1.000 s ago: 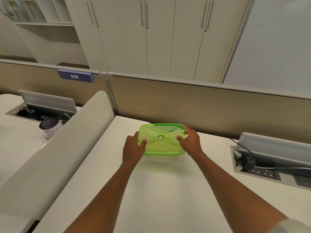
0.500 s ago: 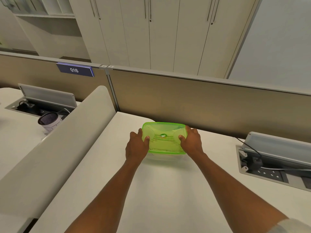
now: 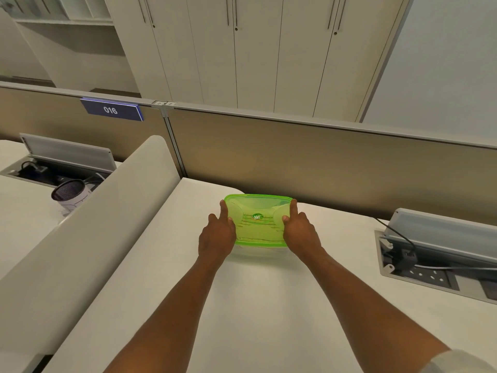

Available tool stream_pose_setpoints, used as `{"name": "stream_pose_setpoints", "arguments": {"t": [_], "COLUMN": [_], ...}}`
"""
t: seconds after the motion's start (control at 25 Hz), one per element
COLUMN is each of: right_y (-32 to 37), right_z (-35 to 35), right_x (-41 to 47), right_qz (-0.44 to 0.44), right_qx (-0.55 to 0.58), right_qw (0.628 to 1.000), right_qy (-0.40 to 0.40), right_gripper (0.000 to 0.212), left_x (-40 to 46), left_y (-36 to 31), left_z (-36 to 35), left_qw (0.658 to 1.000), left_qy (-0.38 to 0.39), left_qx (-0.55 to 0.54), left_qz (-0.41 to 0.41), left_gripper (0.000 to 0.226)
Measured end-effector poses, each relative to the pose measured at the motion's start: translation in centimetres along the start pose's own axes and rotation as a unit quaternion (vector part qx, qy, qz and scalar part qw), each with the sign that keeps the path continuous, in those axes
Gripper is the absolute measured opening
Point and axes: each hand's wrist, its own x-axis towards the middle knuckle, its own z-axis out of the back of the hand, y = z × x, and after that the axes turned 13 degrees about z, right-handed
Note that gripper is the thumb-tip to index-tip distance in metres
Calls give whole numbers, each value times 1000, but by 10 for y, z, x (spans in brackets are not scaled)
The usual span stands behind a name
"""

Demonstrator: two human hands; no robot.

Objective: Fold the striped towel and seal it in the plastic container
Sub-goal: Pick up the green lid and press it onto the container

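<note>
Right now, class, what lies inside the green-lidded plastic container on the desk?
Through the translucent green lid of the plastic container, dark stripes of the striped towel show. How it is folded is hidden by the lid, the left hand and the right hand.

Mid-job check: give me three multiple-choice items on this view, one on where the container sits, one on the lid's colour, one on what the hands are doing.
1. Where is the container?
A. On the desk near the partition
B. On the cupboard shelf
C. In the cable tray

2. What colour is the lid?
A. Blue
B. Green
C. White

3. What are the hands doing?
A. Hanging clear of the container
B. Lifting the lid off
C. Resting on the lid's two sides

Answers:
1. A: it stands on the white desk close to the tan partition.
2. B: the lid is translucent green, with stripes showing through.
3. C: the left hand and right hand flank the lid, forefingers along its edges.
</note>
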Motion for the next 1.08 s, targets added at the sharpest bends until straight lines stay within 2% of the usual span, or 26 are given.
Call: {"name": "stream_pose_setpoints", "arguments": {"t": [0.2,0.6,1.08], "right_y": [1,2,-2], "right_z": [0,0,-3], "right_x": [-4,-5,-3], "right_qz": [-20,-16,-5], "right_qx": [-3,-30,-35], "right_qw": [1000,999,999], "right_qy": [1,19,10], "right_gripper": [56,56,55], "left_x": [0,4,6], "left_y": [0,4,3], "left_z": [1,6,9], "left_qw": [1000,999,999], "left_qy": [12,22,41], "left_qx": [-11,29,24], "left_qz": [-3,-4,-4], "left_gripper": [56,60,59]}}
